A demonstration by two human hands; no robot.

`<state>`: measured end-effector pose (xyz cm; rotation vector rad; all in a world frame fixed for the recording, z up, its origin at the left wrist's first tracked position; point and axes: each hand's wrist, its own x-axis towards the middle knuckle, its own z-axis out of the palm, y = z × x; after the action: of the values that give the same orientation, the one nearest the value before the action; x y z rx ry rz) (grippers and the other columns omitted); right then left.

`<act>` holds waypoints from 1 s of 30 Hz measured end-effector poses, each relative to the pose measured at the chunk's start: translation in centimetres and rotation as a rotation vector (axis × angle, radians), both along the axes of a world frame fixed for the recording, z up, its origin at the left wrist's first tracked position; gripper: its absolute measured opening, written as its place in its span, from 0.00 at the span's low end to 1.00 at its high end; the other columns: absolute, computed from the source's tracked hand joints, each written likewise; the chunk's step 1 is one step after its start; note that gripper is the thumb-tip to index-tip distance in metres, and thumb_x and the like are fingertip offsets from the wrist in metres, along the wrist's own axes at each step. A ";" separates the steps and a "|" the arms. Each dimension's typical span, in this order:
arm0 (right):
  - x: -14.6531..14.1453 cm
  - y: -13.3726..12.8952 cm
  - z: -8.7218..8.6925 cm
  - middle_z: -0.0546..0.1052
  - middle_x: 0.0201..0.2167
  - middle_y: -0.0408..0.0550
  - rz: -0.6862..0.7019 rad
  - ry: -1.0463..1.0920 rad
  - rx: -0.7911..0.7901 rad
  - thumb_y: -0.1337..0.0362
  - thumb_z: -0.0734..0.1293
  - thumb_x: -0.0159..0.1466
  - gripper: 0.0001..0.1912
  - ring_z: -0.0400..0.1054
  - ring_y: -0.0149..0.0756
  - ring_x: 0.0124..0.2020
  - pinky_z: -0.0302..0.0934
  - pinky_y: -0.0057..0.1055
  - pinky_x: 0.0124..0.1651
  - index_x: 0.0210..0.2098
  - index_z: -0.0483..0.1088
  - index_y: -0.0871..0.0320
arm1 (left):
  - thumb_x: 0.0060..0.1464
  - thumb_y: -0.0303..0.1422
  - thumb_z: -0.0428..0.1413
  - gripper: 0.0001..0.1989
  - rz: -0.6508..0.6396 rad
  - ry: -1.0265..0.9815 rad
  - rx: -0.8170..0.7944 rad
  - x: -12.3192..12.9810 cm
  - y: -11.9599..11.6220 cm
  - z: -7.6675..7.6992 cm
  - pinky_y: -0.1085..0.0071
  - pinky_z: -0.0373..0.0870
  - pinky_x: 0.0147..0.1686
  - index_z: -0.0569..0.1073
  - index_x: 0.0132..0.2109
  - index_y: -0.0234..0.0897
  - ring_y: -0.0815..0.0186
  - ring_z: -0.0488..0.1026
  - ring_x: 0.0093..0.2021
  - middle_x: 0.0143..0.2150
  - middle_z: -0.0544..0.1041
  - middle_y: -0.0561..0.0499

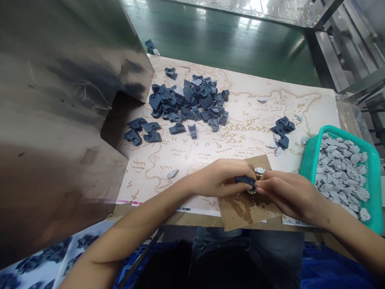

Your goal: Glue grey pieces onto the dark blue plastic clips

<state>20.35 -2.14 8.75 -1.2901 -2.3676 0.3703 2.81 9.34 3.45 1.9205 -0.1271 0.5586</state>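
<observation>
My left hand (227,178) is closed around a dark blue plastic part (245,181), held above a stained piece of brown cardboard (240,210). My right hand (290,192) meets it from the other side, thumb and fingertips pinched together at the part's right end. What sits between those fingertips is too small and covered to make out. A rounded edge with small bead-like dots (252,192) shows just below the part. Right behind my right fingertips lies a small pale grey piece (259,170).
A big pile of dark blue parts (188,96) lies on the map-printed sheet (192,152). Several more form a small cluster (282,126) at right. A teal basket (377,176) holds pale grey pieces. A metal panel (66,120) stands at left; a green surface (225,44) lies behind.
</observation>
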 end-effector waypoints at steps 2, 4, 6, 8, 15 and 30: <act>0.0 0.3 0.4 0.66 0.21 0.42 -0.041 0.016 -0.005 0.66 0.53 0.74 0.17 0.57 0.29 0.20 0.52 0.25 0.23 0.28 0.60 0.56 | 0.60 0.28 0.52 0.06 0.030 -0.012 -0.037 0.1 0.0 0.0 0.74 0.69 0.36 0.73 0.40 0.32 0.69 0.73 0.35 0.35 0.77 0.46; 0.0 1.2 1.1 0.68 0.21 0.42 -0.099 0.056 -0.026 0.65 0.54 0.74 0.15 0.61 0.28 0.21 0.54 0.24 0.24 0.30 0.62 0.57 | 0.60 0.30 0.52 0.06 0.088 0.016 -0.138 0.2 0.0 -0.1 0.74 0.70 0.37 0.73 0.40 0.32 0.69 0.73 0.35 0.36 0.78 0.46; -0.1 2.5 1.9 0.70 0.23 0.43 -0.147 0.099 -0.068 0.63 0.57 0.73 0.12 0.64 0.28 0.22 0.55 0.24 0.24 0.33 0.64 0.58 | 0.60 0.34 0.52 0.09 0.158 0.064 -0.315 0.3 0.1 -0.2 0.73 0.71 0.35 0.73 0.41 0.33 0.69 0.74 0.34 0.39 0.78 0.46; -0.1 4.1 2.7 0.72 0.24 0.43 -0.146 0.123 -0.127 0.59 0.61 0.70 0.10 0.65 0.29 0.22 0.56 0.25 0.24 0.37 0.66 0.58 | 0.60 0.40 0.52 0.14 0.221 0.092 -0.497 0.4 0.3 -0.5 0.73 0.73 0.34 0.72 0.46 0.34 0.68 0.75 0.34 0.40 0.77 0.46; 1.9 11.0 3.9 0.75 0.27 0.44 -0.038 0.103 -0.326 0.58 0.65 0.62 0.09 0.64 0.30 0.23 0.58 0.27 0.26 0.33 0.70 0.58 | 0.60 0.43 0.51 0.22 0.624 0.033 -0.348 0.3 2.3 -1.5 0.70 0.74 0.38 0.66 0.57 0.35 0.65 0.74 0.40 0.45 0.76 0.44; 11.3 22.8 -0.1 0.68 0.55 0.70 -1.186 -0.300 -0.226 0.68 0.59 0.69 0.22 0.61 0.49 0.57 0.55 0.42 0.54 0.59 0.63 0.74 | 0.55 0.40 0.58 0.17 0.829 0.861 0.662 -2.8 5.6 1.6 0.60 0.67 0.45 0.72 0.49 0.35 0.53 0.69 0.51 0.50 0.75 0.44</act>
<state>31.64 20.70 8.66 -2.6707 -1.3476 0.0523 0.06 14.97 5.04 2.6712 1.2119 0.1502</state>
